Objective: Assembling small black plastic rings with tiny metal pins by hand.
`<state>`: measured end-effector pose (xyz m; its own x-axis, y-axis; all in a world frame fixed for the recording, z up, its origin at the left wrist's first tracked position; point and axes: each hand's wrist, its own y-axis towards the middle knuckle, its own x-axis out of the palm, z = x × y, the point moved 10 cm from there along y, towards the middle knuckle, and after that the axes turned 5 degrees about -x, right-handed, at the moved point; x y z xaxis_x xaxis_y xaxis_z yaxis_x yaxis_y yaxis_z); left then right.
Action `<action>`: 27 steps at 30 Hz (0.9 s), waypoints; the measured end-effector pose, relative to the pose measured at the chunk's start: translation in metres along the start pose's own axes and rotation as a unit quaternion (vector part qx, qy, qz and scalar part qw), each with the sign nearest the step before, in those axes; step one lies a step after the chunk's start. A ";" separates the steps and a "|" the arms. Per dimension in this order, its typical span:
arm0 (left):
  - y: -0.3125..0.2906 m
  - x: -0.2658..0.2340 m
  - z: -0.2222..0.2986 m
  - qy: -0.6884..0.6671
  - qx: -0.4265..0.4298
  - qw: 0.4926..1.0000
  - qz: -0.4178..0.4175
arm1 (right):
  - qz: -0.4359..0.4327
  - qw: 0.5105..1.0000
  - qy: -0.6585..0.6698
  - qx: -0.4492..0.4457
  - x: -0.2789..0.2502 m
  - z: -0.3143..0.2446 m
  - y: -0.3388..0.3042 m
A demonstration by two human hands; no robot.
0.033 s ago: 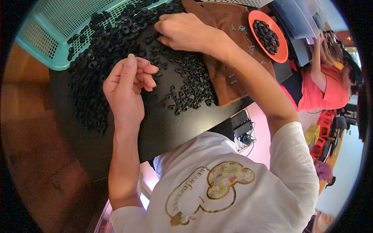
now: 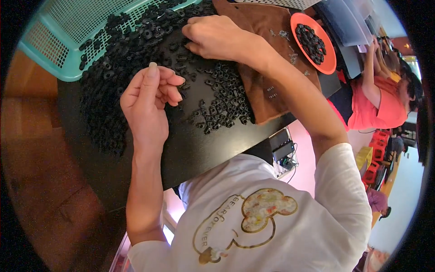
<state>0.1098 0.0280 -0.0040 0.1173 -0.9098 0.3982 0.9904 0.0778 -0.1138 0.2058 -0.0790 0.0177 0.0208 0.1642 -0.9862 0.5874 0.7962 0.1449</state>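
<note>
My left hand (image 2: 148,97) is held over the table beside the big heap of small black plastic parts (image 2: 108,90). Its thumb points up, the fingers are loosely curled with gaps between them, and nothing shows in them. Farther off, my right hand (image 2: 213,37) is closed at the heap's right edge, knuckles up. Its fingertips are bent down among the parts, so whatever they may grip is hidden. Between and below the hands lies a smaller, looser group of black parts (image 2: 224,97) on the dark table (image 2: 199,152).
A turquoise mesh basket (image 2: 68,72) borders the heap at far left. Right of the parts, a brown cloth (image 2: 267,106) bears several small metal springs (image 2: 293,59). Beyond it are an orange plate (image 2: 332,65) of black parts and a clear plastic bin (image 2: 346,22). Another person (image 2: 376,99) sits at right.
My right hand has shifted very slightly to the right. My left hand and the parts look the same.
</note>
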 end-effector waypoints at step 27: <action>-0.011 0.029 -0.018 -0.143 -0.112 0.977 -0.111 | 0.217 0.896 0.373 -0.102 -0.074 -0.066 -0.058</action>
<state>0.1010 -0.0062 -0.0075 -0.0522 -0.7401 0.6704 0.9566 -0.2299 -0.1793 0.1168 -0.0990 0.0878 -0.3802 0.7670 -0.5168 0.4935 0.6408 0.5881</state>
